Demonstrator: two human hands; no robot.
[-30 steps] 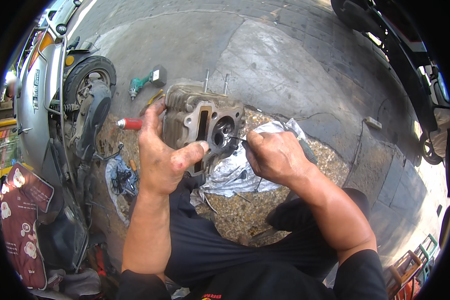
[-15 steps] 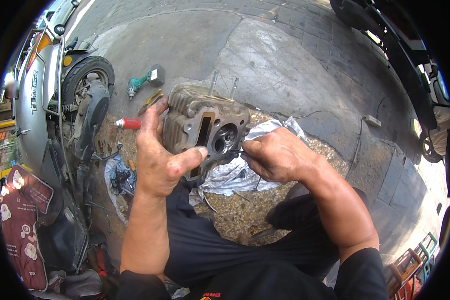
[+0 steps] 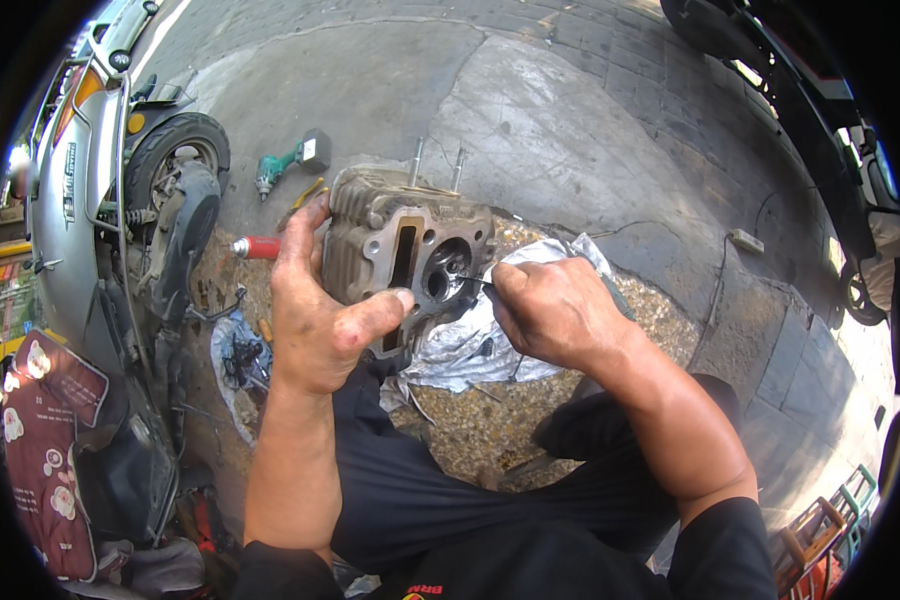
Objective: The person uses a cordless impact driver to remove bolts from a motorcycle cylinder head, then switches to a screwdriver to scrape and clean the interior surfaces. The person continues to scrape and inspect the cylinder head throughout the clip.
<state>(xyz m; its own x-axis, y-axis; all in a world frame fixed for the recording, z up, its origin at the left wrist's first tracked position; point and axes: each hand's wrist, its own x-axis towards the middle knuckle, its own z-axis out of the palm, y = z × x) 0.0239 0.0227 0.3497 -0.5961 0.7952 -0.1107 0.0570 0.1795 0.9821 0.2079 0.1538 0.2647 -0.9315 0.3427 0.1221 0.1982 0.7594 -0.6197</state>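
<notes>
My left hand point(image 3: 320, 315) grips a greasy metal engine cylinder head point(image 3: 378, 245) from its left side, thumb across the flat face. Cooling fins line its upper left, and two studs point(image 3: 436, 168) stick up from the top. A round combustion chamber with port openings faces me. In my right hand point(image 3: 560, 312) a thin dark tool point(image 3: 473, 280) is pinched, its tip reaching into that chamber. The tool's handle is hidden in the closed fist, so its exact kind does not show.
A silver scooter point(image 3: 80, 230) stands on the left. Beyond the cylinder head lie a green cordless power tool point(image 3: 283, 168) and a red spray can point(image 3: 257, 247). A crumpled silvery sheet point(image 3: 470, 355) lies on the ground under the work. Parts sit on a pale cloth point(image 3: 232, 360) to the left.
The cylinder head has shifted slightly left in my left hand's grip. My right hand has turned and risen a little, with the thin tool's tip now higher in the chamber.
</notes>
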